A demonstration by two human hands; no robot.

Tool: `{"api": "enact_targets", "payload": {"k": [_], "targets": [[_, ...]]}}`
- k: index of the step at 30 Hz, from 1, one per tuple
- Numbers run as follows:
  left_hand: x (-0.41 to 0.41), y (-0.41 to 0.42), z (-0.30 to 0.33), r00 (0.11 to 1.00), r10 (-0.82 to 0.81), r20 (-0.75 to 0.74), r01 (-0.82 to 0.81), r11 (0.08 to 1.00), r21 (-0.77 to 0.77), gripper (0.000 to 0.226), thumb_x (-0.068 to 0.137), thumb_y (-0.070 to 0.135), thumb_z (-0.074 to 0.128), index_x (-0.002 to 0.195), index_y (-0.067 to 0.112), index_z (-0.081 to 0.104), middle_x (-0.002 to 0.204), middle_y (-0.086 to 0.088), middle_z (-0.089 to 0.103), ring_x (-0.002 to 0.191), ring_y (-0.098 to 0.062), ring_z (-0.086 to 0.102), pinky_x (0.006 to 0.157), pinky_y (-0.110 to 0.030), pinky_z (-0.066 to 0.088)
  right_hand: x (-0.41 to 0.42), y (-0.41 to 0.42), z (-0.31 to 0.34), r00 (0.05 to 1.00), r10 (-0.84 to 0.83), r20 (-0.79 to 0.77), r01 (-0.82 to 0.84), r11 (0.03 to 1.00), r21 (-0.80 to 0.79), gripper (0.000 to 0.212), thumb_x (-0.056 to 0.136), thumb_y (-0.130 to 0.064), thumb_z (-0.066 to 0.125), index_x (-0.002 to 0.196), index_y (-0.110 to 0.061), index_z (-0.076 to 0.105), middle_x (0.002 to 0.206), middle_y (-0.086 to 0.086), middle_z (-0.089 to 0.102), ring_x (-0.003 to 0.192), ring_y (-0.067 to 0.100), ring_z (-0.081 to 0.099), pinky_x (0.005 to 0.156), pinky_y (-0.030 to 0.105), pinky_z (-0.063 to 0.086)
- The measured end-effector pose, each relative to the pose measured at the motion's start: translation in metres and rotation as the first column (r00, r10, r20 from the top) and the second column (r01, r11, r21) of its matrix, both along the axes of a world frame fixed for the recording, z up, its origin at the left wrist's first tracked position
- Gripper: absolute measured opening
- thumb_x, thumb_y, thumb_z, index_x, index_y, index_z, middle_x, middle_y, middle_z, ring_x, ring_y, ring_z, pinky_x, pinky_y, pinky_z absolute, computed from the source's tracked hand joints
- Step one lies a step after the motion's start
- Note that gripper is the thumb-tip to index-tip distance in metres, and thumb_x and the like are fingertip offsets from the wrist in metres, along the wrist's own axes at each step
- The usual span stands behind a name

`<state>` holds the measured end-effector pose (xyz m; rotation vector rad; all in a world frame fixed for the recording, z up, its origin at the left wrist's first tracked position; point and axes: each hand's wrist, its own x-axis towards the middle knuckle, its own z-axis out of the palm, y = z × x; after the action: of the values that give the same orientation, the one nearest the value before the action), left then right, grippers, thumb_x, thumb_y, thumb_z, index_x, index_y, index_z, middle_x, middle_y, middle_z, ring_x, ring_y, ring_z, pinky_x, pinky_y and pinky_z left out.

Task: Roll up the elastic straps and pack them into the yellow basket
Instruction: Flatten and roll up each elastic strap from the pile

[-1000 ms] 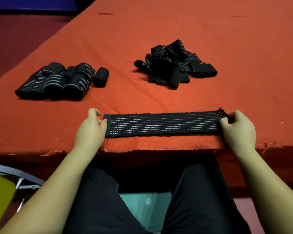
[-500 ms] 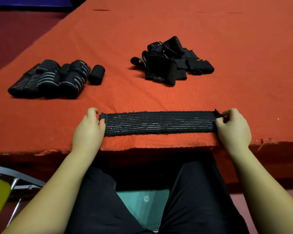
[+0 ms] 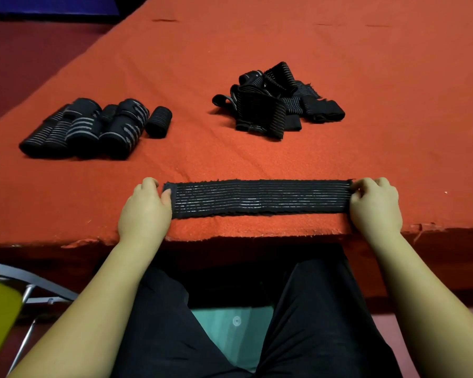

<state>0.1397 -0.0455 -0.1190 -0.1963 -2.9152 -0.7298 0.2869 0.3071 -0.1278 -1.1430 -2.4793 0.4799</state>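
One red felt-covered table [image 3: 257, 159] carries everything. Near its front edge lies one flat black grey-striped elastic strap [image 3: 260, 199], the left hand [image 3: 144, 211] pinching one end, the right hand [image 3: 376, 205] gripping the other. Beyond: a tangled pile of loose straps [image 3: 276, 105], uncountable, and about five rolled straps [image 3: 93, 129] further left.

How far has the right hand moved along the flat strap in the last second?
Cannot tell: the right hand pinches the flat strap's right end at the table edge as before; only the camera shifted.
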Motion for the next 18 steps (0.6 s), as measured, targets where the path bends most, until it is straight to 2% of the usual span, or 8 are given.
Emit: {"api": "enact_targets", "payload": {"k": [2, 4, 7, 10, 12, 15, 18], "targets": [[-0.002, -0.005, 0.003, 0.994, 0.026, 0.104, -0.029, 0.999, 0.019, 0.044, 0.098, 0.041, 0.050, 0.127, 0.008, 0.050, 0.115, -0.013, 0.062, 0.107, -0.036, 0.058, 0.083, -0.044, 0.047, -0.003, 0.000, 0.007, 1.000, 0.007, 0.028, -0.008, 0.999, 0.034, 0.027, 0.092, -0.014, 0.047, 0.109, -0.013, 0.068, 0.116, 0.016, 0.050, 0.117, 0.037, 0.039, 0.080, 0.042, 0.040], [-0.004, -0.008, 0.006, 0.980, 0.020, 0.196, -0.028, 0.999, 0.040, 0.049, 0.092, 0.042, 0.058, 0.128, 0.009, 0.051, 0.109, -0.007, 0.064, 0.104, -0.030, 0.059, 0.083, -0.040, 0.047, -0.008, -0.004, 0.014, 0.999, 0.043, -0.023, -0.041, 0.995, 0.087, 0.025, 0.090, -0.015, 0.051, 0.107, -0.010, 0.068, 0.117, 0.017, 0.052, 0.115, 0.038, 0.040, 0.087, 0.046, 0.042], [-0.001, -0.009, 0.009, 0.969, -0.004, 0.247, -0.035, 0.988, 0.151, 0.042, 0.090, 0.032, 0.066, 0.125, 0.012, 0.056, 0.086, 0.006, 0.057, 0.089, -0.022, 0.057, 0.073, -0.032, 0.040, -0.025, -0.025, 0.024, 0.959, 0.264, -0.105, -0.250, 0.959, 0.131, 0.019, 0.087, -0.012, 0.056, 0.101, -0.010, 0.069, 0.112, 0.014, 0.057, 0.111, 0.037, 0.046, 0.092, 0.042, 0.040], [0.008, -0.008, 0.015, 0.973, -0.047, 0.228, -0.029, 0.947, 0.319, 0.022, 0.090, 0.027, 0.065, 0.110, 0.020, 0.062, 0.086, 0.005, 0.061, 0.084, -0.021, 0.062, 0.066, -0.032, 0.042, -0.050, -0.057, 0.039, 0.806, 0.583, -0.106, -0.571, 0.812, 0.123, 0.010, 0.090, -0.013, 0.059, 0.095, -0.014, 0.067, 0.098, 0.001, 0.059, 0.101, 0.025, 0.053, 0.084, 0.027, 0.035], [0.014, -0.007, 0.021, 0.978, -0.087, 0.188, 0.004, 0.914, 0.405, 0.011, 0.091, 0.026, 0.064, 0.102, 0.026, 0.063, 0.084, 0.009, 0.062, 0.081, -0.016, 0.061, 0.064, -0.025, 0.042, -0.065, -0.080, 0.053, 0.674, 0.734, -0.081, -0.729, 0.679, 0.089, 0.010, 0.094, -0.019, 0.060, 0.101, -0.016, 0.066, 0.099, -0.004, 0.058, 0.101, 0.017, 0.053, 0.082, 0.019, 0.031], [0.021, -0.005, 0.042, 0.980, -0.180, 0.081, 0.117, 0.860, 0.498, 0.012, 0.091, 0.024, 0.064, 0.101, 0.029, 0.067, 0.089, 0.011, 0.066, 0.085, -0.009, 0.061, 0.072, -0.024, 0.042, -0.086, -0.112, 0.078, 0.508, 0.857, -0.085, -0.859, 0.512, 0.025, 0.031, 0.095, -0.029, 0.062, 0.123, -0.016, 0.059, 0.115, -0.009, 0.054, 0.110, 0.005, 0.047, 0.090, 0.011, 0.029], [0.029, 0.000, 0.073, 0.957, -0.288, -0.027, 0.260, 0.815, 0.519, 0.016, 0.092, 0.023, 0.064, 0.100, 0.036, 0.067, 0.101, 0.007, 0.068, 0.097, -0.008, 0.062, 0.085, -0.022, 0.043, -0.098, -0.136, 0.110, 0.408, 0.898, -0.164, -0.913, 0.400, -0.079, 0.046, 0.095, -0.033, 0.062, 0.137, -0.019, 0.049, 0.122, -0.016, 0.051, 0.114, -0.007, 0.044, 0.093, -0.002, 0.025]]}}
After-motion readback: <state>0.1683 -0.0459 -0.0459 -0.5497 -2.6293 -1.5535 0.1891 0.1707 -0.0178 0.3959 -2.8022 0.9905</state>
